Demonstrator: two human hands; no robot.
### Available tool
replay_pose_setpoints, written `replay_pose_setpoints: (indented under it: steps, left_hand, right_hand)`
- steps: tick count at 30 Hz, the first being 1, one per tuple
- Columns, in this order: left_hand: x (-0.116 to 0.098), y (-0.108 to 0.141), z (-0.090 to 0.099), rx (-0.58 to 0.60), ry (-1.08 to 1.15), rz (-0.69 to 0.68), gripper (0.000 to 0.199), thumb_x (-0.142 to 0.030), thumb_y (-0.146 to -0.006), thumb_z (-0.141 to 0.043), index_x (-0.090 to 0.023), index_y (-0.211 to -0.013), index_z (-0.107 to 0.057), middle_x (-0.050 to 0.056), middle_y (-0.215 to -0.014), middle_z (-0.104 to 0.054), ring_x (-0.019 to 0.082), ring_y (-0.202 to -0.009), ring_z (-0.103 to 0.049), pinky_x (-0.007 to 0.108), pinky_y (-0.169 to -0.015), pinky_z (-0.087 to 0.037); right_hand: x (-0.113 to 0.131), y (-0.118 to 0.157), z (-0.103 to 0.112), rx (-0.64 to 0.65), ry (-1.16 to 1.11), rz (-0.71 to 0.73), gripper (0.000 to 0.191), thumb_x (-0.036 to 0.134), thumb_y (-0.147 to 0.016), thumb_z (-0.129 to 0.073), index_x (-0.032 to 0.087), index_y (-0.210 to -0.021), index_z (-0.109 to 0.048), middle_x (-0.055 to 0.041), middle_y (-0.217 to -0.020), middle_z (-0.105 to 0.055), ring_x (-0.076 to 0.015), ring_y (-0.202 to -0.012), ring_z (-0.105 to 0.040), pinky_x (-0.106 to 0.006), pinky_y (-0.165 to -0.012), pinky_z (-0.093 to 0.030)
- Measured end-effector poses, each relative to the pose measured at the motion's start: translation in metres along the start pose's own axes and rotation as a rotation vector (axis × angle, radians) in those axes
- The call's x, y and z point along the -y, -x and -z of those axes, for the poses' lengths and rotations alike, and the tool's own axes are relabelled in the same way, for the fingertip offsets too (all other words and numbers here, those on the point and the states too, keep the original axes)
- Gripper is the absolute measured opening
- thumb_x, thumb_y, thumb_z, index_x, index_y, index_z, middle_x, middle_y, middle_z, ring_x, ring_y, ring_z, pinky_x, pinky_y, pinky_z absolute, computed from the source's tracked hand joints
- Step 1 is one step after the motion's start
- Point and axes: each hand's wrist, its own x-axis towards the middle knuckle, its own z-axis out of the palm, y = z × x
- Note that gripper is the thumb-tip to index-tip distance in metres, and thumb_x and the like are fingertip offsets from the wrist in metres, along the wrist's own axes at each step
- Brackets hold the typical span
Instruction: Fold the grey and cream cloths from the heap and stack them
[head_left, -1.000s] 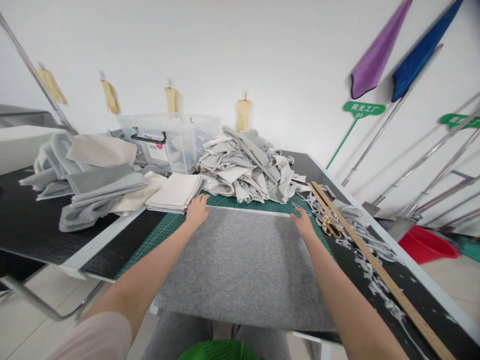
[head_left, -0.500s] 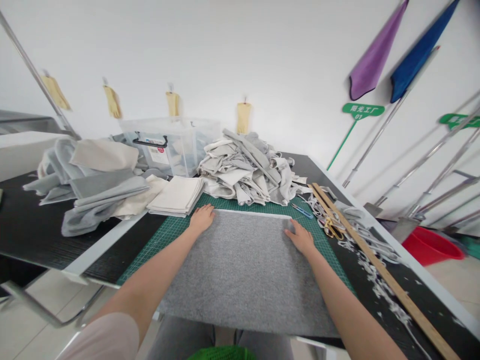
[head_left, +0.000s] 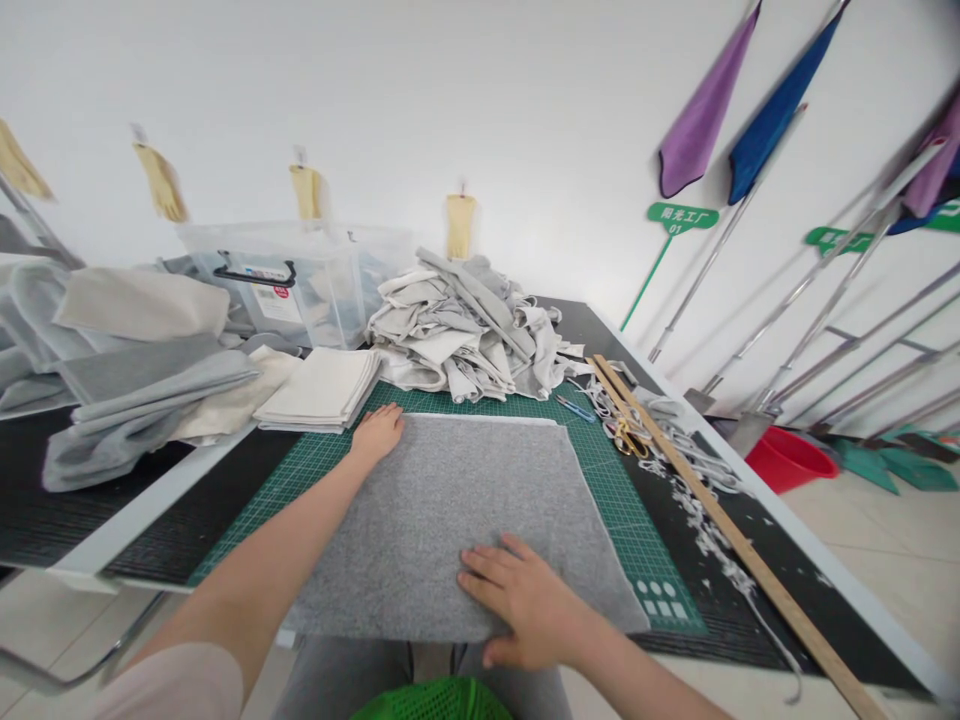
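Observation:
A grey cloth (head_left: 450,500) lies flat over the green cutting mat (head_left: 622,510), its near edge reaching the table's front edge. At the cloth's far left corner, my left hand (head_left: 379,432) rests with its fingers laid flat. My right hand (head_left: 517,600) is on the near right part of the cloth, fingers spread and holding nothing. A strip of white shows along the cloth's far edge. Just beyond it to the left sits a stack of folded white cloths (head_left: 319,388).
Behind the mat is a heap of grey and white cloth pieces (head_left: 457,330), beside a clear plastic bin (head_left: 315,300). More cloths (head_left: 150,370) lie left. Blue-handled snips (head_left: 575,408), gold-handled scissors (head_left: 628,438), scraps and a wooden ruler (head_left: 720,520) lie right.
My right hand has come from the cloth's far right corner toward its near edge. My left hand stays at the far left corner. The view has turned to the right.

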Motion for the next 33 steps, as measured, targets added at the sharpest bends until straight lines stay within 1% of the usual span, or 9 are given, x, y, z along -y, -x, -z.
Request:
replay_pose_setpoints:
  steps: [4,10,16,20,23,25,27,30,33]
  left_hand:
    - [-0.001,0.001,0.003,-0.003,-0.011,0.008,0.035,-0.026,-0.077,-0.034,-0.02,-0.109,-0.047,0.005,-0.121,-0.042,0.019,-0.11,-0.037,0.035,-0.091,-0.028]
    - [-0.005,0.005,0.013,-0.001,-0.024,0.016,0.032,-0.027,-0.077,-0.036,-0.02,-0.105,-0.049,0.004,-0.116,-0.046,0.017,-0.105,-0.041,0.029,-0.089,-0.03]
    - [-0.01,0.016,0.022,0.003,-0.033,0.004,0.034,-0.032,-0.075,-0.041,-0.02,-0.106,-0.046,0.006,-0.103,-0.05,0.02,-0.095,-0.044,0.031,-0.079,-0.036]
    - [-0.013,0.028,0.029,0.078,0.019,-0.11,0.042,-0.031,-0.072,-0.046,-0.019,-0.111,-0.041,0.005,-0.096,-0.052,0.018,-0.09,-0.046,0.029,-0.077,-0.036]
    - [-0.016,0.04,0.035,0.145,0.06,-0.225,0.042,-0.032,-0.071,-0.047,-0.021,-0.112,-0.042,0.005,-0.1,-0.05,0.018,-0.092,-0.045,0.029,-0.078,-0.035]
    - [-0.017,0.047,0.039,0.202,0.08,-0.3,0.038,-0.033,-0.071,-0.046,-0.023,-0.109,-0.045,0.004,-0.1,-0.049,0.018,-0.092,-0.044,0.029,-0.079,-0.034]
    - [-0.017,0.053,0.042,0.246,0.094,-0.346,0.035,-0.034,-0.071,-0.046,-0.025,-0.105,-0.049,0.003,-0.098,-0.05,0.018,-0.091,-0.044,0.029,-0.079,-0.033]
    - [-0.015,0.058,0.045,0.263,0.122,-0.373,0.033,-0.033,-0.071,-0.047,-0.026,-0.103,-0.05,0.002,-0.096,-0.049,0.018,-0.09,-0.043,0.029,-0.079,-0.033]
    - [-0.013,0.059,0.044,0.258,0.15,-0.377,0.032,-0.031,-0.071,-0.046,-0.025,-0.103,-0.051,0.002,-0.096,-0.049,0.017,-0.091,-0.043,0.028,-0.081,-0.032]
  right_hand:
    - [0.015,0.005,-0.026,-0.084,0.046,-0.064,0.048,0.034,-0.077,-0.038,0.023,-0.123,-0.03,-0.004,-0.126,-0.037,-0.0189,-0.113,-0.034,-0.037,-0.091,-0.027]
    - [0.002,0.015,-0.045,-0.233,0.137,-0.139,0.038,0.015,-0.075,-0.036,0.023,-0.11,-0.046,-0.0008,-0.113,-0.052,-0.0171,-0.101,-0.046,-0.032,-0.081,-0.036]
    - [-0.053,0.038,-0.024,-0.417,0.217,-0.415,0.034,0.008,-0.071,-0.037,0.027,-0.089,-0.059,0.0027,-0.1,-0.06,-0.0145,-0.093,-0.052,-0.029,-0.078,-0.038]
    - [-0.096,0.063,-0.009,-0.503,0.316,-0.708,0.033,0.01,-0.07,-0.036,0.026,-0.085,-0.06,0.0017,-0.101,-0.06,-0.0163,-0.09,-0.054,-0.029,-0.072,-0.042]
    - [-0.108,0.076,-0.007,-0.524,0.381,-0.818,0.033,0.01,-0.068,-0.036,0.025,-0.085,-0.06,-0.0015,-0.104,-0.058,-0.0199,-0.093,-0.052,-0.037,-0.078,-0.038]
    - [-0.1,0.078,-0.01,-0.495,0.408,-0.764,0.038,0.009,-0.065,-0.036,0.027,-0.091,-0.058,-0.0018,-0.112,-0.052,-0.0224,-0.102,-0.046,-0.047,-0.086,-0.028]
    - [-0.08,0.077,-0.014,-0.416,0.376,-0.624,0.05,0.008,-0.06,-0.036,0.031,-0.101,-0.052,0.0001,-0.121,-0.043,-0.0229,-0.11,-0.038,-0.053,-0.089,-0.018]
    - [-0.042,0.071,-0.021,-0.28,0.276,-0.38,0.064,0.01,-0.056,-0.039,0.034,-0.115,-0.039,0.0008,-0.129,-0.031,-0.0224,-0.116,-0.03,-0.052,-0.092,-0.012]
    - [-0.011,0.061,-0.034,-0.242,0.299,-0.166,0.07,0.024,-0.056,-0.05,0.03,-0.122,-0.029,-0.0061,-0.131,-0.026,-0.026,-0.115,-0.029,-0.053,-0.093,-0.004]
